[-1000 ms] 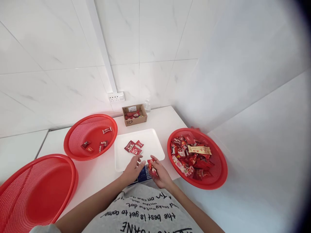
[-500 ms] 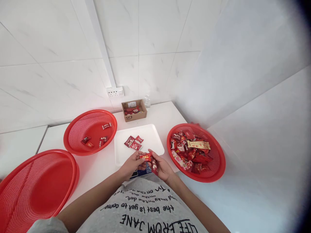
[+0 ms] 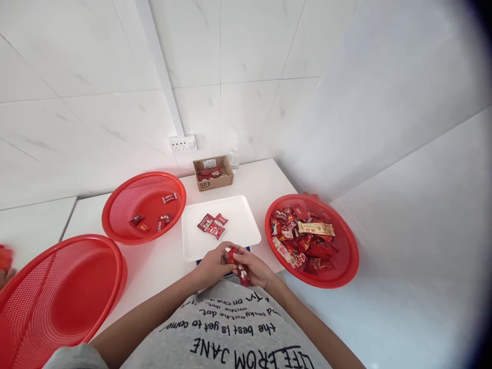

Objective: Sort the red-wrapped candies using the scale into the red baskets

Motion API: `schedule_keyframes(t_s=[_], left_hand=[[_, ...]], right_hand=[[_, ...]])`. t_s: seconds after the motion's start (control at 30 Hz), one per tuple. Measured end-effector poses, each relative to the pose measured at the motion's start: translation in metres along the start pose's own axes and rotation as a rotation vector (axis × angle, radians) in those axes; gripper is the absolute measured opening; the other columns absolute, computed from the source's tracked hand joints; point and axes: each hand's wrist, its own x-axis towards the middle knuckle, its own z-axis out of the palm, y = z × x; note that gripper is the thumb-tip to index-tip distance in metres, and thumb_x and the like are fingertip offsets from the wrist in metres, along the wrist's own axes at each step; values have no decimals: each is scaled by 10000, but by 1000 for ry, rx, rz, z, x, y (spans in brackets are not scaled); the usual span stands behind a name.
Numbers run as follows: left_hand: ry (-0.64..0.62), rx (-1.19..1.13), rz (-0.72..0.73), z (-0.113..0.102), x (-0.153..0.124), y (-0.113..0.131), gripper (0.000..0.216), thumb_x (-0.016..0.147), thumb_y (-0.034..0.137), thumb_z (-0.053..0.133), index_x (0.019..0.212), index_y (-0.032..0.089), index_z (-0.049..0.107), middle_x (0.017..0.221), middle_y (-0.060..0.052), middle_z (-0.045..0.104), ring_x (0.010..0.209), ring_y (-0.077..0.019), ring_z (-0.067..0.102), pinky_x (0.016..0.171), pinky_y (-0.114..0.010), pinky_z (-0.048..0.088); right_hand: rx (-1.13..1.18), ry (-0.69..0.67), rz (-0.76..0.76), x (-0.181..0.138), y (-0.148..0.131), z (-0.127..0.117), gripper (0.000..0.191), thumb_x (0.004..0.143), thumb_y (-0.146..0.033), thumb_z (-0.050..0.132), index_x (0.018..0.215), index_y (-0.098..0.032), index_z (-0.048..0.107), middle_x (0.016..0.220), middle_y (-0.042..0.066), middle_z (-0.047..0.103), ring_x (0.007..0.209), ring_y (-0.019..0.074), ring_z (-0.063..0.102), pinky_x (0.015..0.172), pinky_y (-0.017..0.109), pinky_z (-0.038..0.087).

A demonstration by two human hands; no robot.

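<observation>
My left hand (image 3: pixel 213 264) and my right hand (image 3: pixel 254 268) meet just in front of the white tray (image 3: pixel 238 240), near the table's front edge. Both are closed on small red candy packets (image 3: pixel 237 262) held between them; one packet hangs below my right fingers. On the tray lie three red candy packets (image 3: pixel 211 224). A red basket (image 3: pixel 348 264) on the right is full of mixed red snack packets. A red basket (image 3: pixel 115 207) at the back left holds several small packets.
A large red basket (image 3: pixel 57 300) sits at the near left. A small cardboard box (image 3: pixel 213 174) with red packets and a clear bottle (image 3: pixel 233 158) stand by the wall, under a socket strip (image 3: pixel 183 143). A blue object (image 3: pixel 225 271) shows under my hands. Something red (image 3: pixel 4 257) shows at the left edge.
My hands drew together and a little nearer to me, closing over the red packets. A red item appeared at the left edge of the view.
</observation>
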Motion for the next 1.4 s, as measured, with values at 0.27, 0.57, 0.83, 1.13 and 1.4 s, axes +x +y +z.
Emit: schedule_keyframes(t_s=[0.27, 0.57, 0.83, 1.13, 1.4], left_hand=[[65, 114, -117, -21, 9, -1, 288, 722, 465, 536, 761, 180, 542, 660, 16, 556, 592, -123, 481, 542, -235, 373], [69, 38, -82, -11, 1, -4, 228, 686, 374, 594, 809, 186, 633, 843, -20, 606, 728, -155, 511, 677, -265, 400], [128, -100, -110, -18, -5, 11, 230, 728, 407, 535, 749, 178, 549, 715, 7, 568, 672, -138, 501, 637, -261, 393], [168, 108, -67, -13, -4, 4, 120, 684, 306, 562, 701, 189, 587, 794, -18, 592, 771, -179, 532, 710, -290, 414], [141, -120, -90, -16, -5, 12, 200, 734, 384, 534, 720, 185, 518, 719, 2, 567, 707, -150, 527, 684, -278, 428]], right_hand=[[-15, 7, 8, -7, 12, -2, 615, 653, -193, 677, 1212, -258, 431, 712, -40, 605, 598, 101, 609, 441, 159, 429], [-23, -1, -5, -13, 5, 5, 764, 610, -176, 719, 1268, -322, 361, 888, -23, 613, 664, 118, 635, 450, 172, 455], [36, 18, 26, -12, 9, 3, 765, 625, -176, 709, 1299, -246, 355, 803, -1, 644, 669, 117, 644, 484, 161, 451], [-33, -84, 52, -11, 7, 3, 871, 628, -202, 725, 1357, -267, 253, 796, -5, 644, 627, 110, 633, 518, 186, 483], [11, -56, 8, -7, 11, -2, 590, 604, -178, 734, 1140, -236, 496, 898, 8, 637, 684, 119, 634, 503, 182, 479]])
